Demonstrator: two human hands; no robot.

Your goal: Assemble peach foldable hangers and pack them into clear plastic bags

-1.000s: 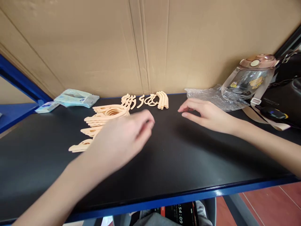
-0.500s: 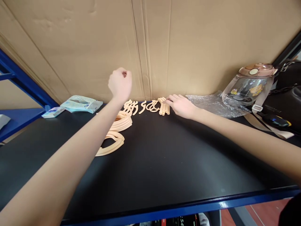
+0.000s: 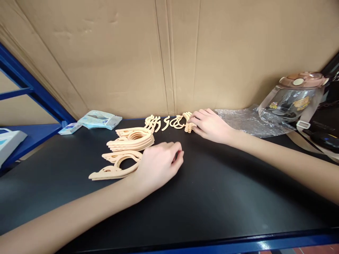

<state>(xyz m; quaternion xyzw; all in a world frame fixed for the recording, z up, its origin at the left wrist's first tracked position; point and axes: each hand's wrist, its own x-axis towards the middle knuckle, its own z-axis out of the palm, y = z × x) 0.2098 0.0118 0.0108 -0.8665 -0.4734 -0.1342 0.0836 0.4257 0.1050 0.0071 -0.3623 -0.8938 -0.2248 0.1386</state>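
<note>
Hangers point(image 3: 124, 141) — beside left fingers point(image 3: 176, 148), curled, contents hidden | curved pieces point(image 3: 188, 127) — at right fingers point(image 3: 196, 122), grip unclear

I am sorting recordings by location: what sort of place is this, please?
Probably a workbench, perhaps in a workshop: a black tabletop, a blue frame at the left, and a cardboard panel behind the stacked beige parts.
</note>
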